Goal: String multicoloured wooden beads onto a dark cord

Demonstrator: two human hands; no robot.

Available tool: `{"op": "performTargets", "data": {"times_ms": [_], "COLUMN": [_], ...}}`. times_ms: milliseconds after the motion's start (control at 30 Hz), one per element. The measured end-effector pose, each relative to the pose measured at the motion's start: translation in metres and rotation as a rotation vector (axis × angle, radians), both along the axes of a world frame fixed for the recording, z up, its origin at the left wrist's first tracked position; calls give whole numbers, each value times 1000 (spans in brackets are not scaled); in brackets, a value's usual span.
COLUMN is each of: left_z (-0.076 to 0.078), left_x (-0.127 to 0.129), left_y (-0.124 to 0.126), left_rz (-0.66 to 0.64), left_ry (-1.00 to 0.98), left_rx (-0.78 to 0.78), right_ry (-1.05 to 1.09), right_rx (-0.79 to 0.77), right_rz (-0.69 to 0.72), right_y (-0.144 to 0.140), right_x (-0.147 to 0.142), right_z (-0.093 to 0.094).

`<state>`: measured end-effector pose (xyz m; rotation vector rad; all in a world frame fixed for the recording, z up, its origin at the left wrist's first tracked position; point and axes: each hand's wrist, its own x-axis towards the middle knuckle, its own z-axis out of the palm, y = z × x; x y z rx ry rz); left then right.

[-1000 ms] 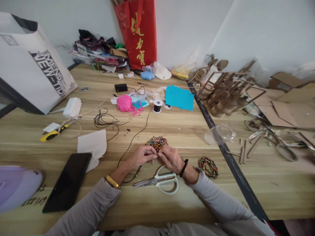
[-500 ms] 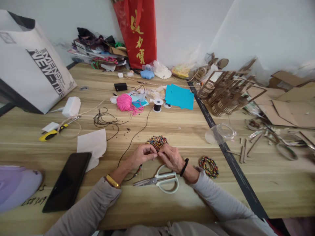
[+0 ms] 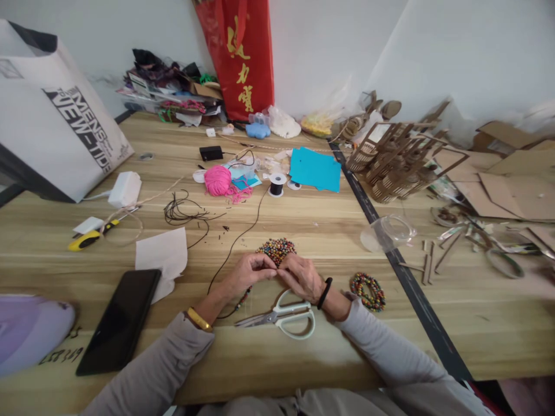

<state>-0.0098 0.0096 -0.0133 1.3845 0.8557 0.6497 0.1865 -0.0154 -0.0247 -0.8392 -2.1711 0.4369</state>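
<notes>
My left hand (image 3: 247,274) is closed in a pinch, its fingertips against those of my right hand (image 3: 303,277), which pinches too. A black cord (image 3: 240,237) leaves its spool (image 3: 277,185) and loops round under my left wrist. Small colourful beads strung on it (image 3: 243,299) run up under my left palm towards the fingertips. Whatever sits between my right fingertips is too small to make out. Just beyond both hands lies a pile of loose, multicoloured beads (image 3: 276,249). White-handled scissors (image 3: 281,316) rest in front of my hands, blades to the left.
Right of my right wrist lies a coiled bead strand (image 3: 367,292). To the left are a black phone (image 3: 119,322), white paper (image 3: 162,254) and a yellow cutter (image 3: 92,237). Pink yarn (image 3: 217,181), blue sheets (image 3: 315,169) and wooden models (image 3: 394,164) stand farther back.
Both hands keep nearly the same pinched pose at the bead pile. The whole view has shifted very slightly; the strung beads by my left wrist show a little more.
</notes>
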Motion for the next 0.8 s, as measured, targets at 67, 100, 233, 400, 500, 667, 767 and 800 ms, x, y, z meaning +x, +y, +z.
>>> {"op": "performTargets", "data": {"times_ms": [67,100,233,400,500,667,767,800], "left_z": [1,0,-4,-2,8,22,22,22], "left_x": [0,0,-1,-1,-1,-2,-2,-1], "left_y": [0,-1,0,1,0,-1,0,0], "left_rz": [-5,-4,-5,-11,20,48,55,60], "left_ry": [0,1,6,7,16,25,13,11], "left_rx": [-4,-9,2,17,-14,-51,-46,-42], "right_ry": [-8,-8,0,75,163,275,280,278], "right_rx": [-8,-14,-32,-82,-160,-264,-269,-265], "right_rz": [-4,-7,4,-24,-112,-244,-267,-266], "right_y": [0,0,0,0,-1,1,3,4], "right_x": [0,1,0,1,4,8,9,9], "right_z": [-1,-1,-2,1,4,5,6,7]}}
